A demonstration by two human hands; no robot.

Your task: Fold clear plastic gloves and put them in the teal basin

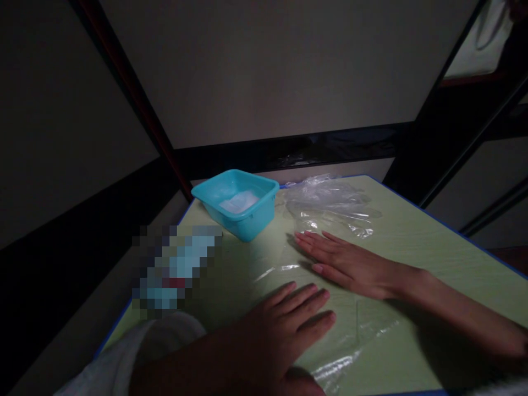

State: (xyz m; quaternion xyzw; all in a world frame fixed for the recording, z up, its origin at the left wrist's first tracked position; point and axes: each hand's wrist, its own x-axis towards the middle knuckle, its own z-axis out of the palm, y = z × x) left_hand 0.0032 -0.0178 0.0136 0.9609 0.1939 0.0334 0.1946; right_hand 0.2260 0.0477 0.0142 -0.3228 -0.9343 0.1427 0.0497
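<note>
A thin clear plastic sheet or bag (336, 366) lies flat on the table; its exact kind is hard to tell. My left hand (284, 330) rests over it, palm down with the fingers spread. Across from it, my right hand (346, 261) lies flat, fingers stretched out to the left, at the plastic's far part. Neither hand grips anything. Just beyond the right hand is a loose pile of crumpled clear plastic (330, 203), looking like thin bags or disposable gloves.
A turquoise plastic basket (256, 217) with something white and folded (239, 202) inside stands at the table's back left. A blurred-out object (181, 269) lies at the left edge. The pale green table (433, 247) has blue edging. Cabinet panels (268, 71) rise behind it.
</note>
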